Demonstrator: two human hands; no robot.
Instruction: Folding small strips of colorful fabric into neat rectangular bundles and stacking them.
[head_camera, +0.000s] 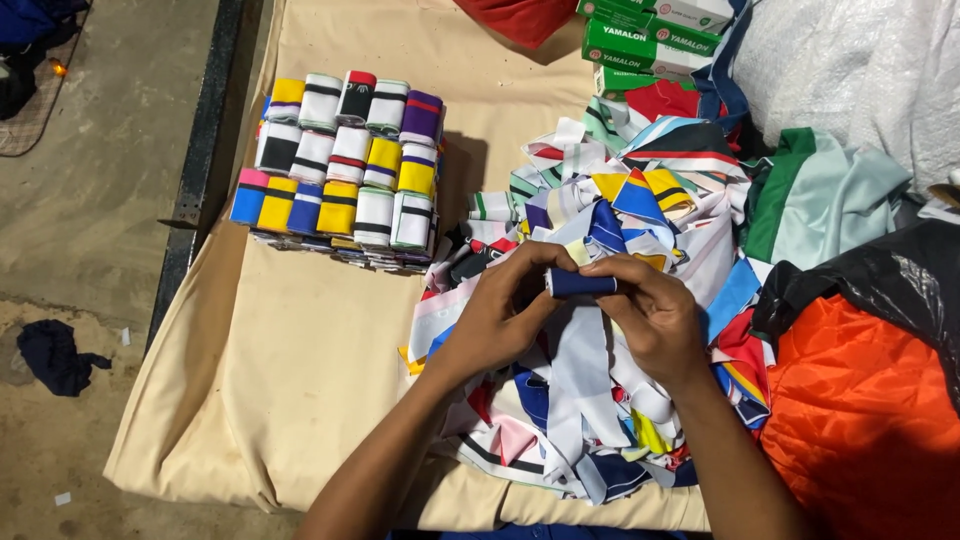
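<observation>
Both forearms are seen rising from the near edge of the counter (300, 380), which is draped in tan cloth, and they meet over the heap of mixed fabric strips (610, 300) on its right half. A small dark blue roll of fabric (582, 284) is held between the two hands, just above the heap and not resting on it. Its long axis is laid crosswise, running left to right, with one end pointed into the left hand (500, 310) and the other tucked under the right hand (650, 310). The left fingers (540, 262) are curled over the left end from above and pressed together; the right fingers (612, 272) are pinched around the right end, thumb below. Neither hand is clearly nearer: the roll is shared, gripped at both ends. A loose white tail of strip is seen hanging down from the roll toward the near edge.

Toward the far left corner, well apart from the hands, a block of finished rolls (345, 160) is stacked in neat rows, striped in yellow, white, blue and purple. At the right edge, an orange cloth (860, 410) and a black plastic bag (880, 280) are lying beside the heap. Green boxes (650, 40) are stacked at the far edge.
</observation>
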